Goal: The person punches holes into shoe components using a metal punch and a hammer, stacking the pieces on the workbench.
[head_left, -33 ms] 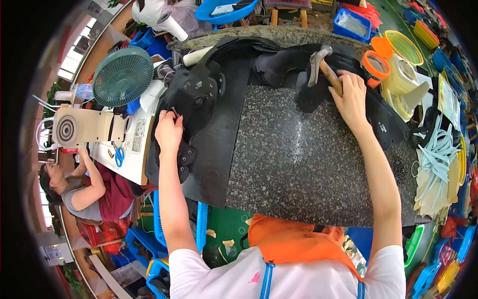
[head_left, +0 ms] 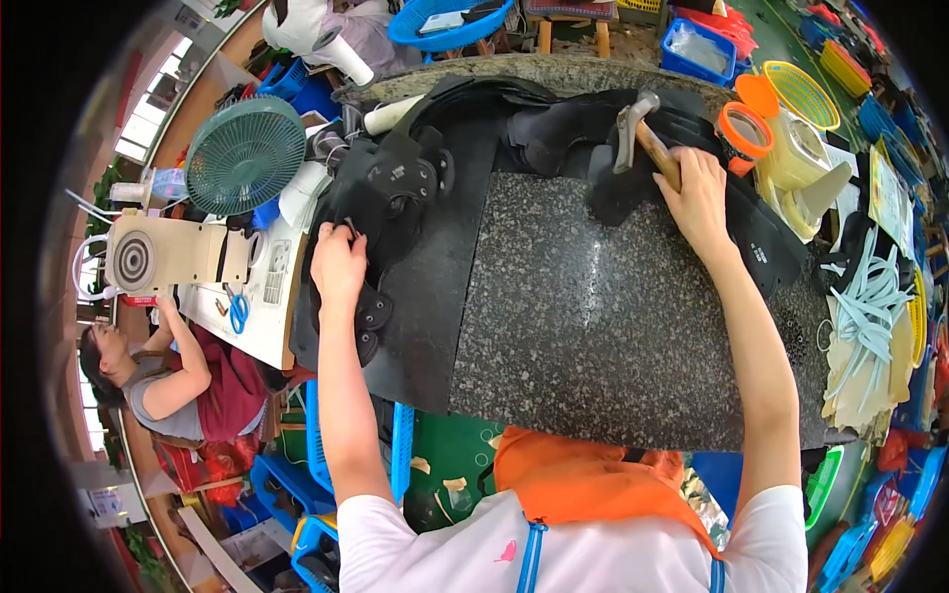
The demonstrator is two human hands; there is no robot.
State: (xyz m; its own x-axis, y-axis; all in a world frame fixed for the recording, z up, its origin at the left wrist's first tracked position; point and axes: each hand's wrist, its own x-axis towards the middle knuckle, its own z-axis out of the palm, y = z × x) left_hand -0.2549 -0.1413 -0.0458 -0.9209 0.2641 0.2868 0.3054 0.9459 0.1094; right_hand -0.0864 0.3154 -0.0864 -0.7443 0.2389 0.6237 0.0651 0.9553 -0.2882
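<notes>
A hammer (head_left: 656, 150) with a wooden handle is gripped in my right hand (head_left: 697, 203), its metal head resting over black cut pieces (head_left: 618, 193) at the back of the worktop. At the left side, my left hand (head_left: 339, 262) has its fingers closed on the edge of a black shoe-upper piece (head_left: 381, 247), among a pile of similar pieces. Several of these have metal eyelets, as on the upper piece (head_left: 400, 176) just beyond my hand. The fingertips of my left hand are partly hidden in the dark material.
The speckled stone slab (head_left: 573, 316) has a black mat (head_left: 425, 336) on its left. An orange pot (head_left: 746, 133) and a cream container (head_left: 791, 153) stand at the right, near light blue strips (head_left: 870, 306). Leftward are a green fan (head_left: 245, 153), a sewing machine (head_left: 168, 252) and a seated person (head_left: 178, 376).
My left hand has shifted very slightly over the black pieces. My right hand keeps its hold on the hammer in the same place.
</notes>
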